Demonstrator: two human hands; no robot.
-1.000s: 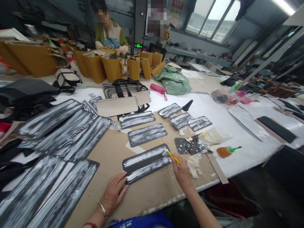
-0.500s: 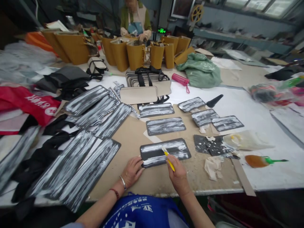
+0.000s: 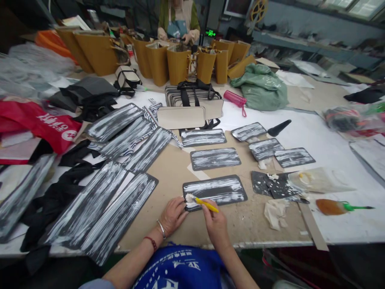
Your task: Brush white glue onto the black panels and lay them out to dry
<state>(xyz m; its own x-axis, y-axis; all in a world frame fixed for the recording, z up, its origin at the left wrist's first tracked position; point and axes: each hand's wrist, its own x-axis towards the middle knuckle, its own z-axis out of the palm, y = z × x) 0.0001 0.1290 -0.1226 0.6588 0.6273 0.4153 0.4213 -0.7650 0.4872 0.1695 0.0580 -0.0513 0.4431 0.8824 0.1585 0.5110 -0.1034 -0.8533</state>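
Directly before me lies a dark rounded panel (image 3: 222,188) streaked with white paste. My right hand (image 3: 215,222) is closed around a yellow-handled brush (image 3: 207,204), whose white-coated bristles touch the panel near its left end. My left hand (image 3: 172,216) rests at the panel's lower left corner, fingers stretched out and fingertips on its edge. Two more coated panels, a middle one (image 3: 215,159) and a far one (image 3: 204,137), lie behind it. Larger coated strips (image 3: 120,212) spread out to the left.
Small coated pieces (image 3: 266,149) lie to the right, near a paste-spotted dark sheet (image 3: 261,184). An amber bottle with a green nozzle (image 3: 331,206) lies beyond. Stacked beige panels (image 3: 181,117) and mustard bags (image 3: 178,66) stand farther back, where a co-worker (image 3: 179,26) stands.
My right hand has moved the brush leftward along the panel, to its left end. My left hand stays at the panel's corner. The whole view has shifted slightly.
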